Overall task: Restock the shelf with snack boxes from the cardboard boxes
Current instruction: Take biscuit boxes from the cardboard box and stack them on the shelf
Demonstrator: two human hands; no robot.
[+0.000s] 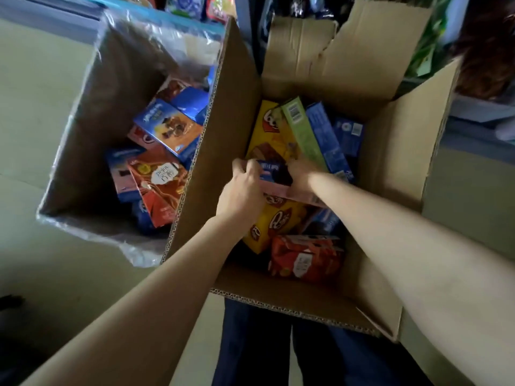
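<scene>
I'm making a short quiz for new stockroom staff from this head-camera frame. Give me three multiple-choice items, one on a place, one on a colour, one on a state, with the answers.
1. Where are both hands?
A. In the right cardboard box
B. In the left cardboard box
C. On the shelf

2. What colour is the narrow snack box standing on edge beside the blue ones?
A. Black
B. Light green
C. White

3. How is the left cardboard box lined?
A. With newspaper
B. Not at all
C. With clear plastic

Answers:
1 A: the left hand and right hand both hold the pink-and-blue snack box inside the right cardboard box.
2 B: the green box stands on edge beside the tall blue box.
3 C: clear plastic drapes over the rim of the left cardboard box.
</scene>
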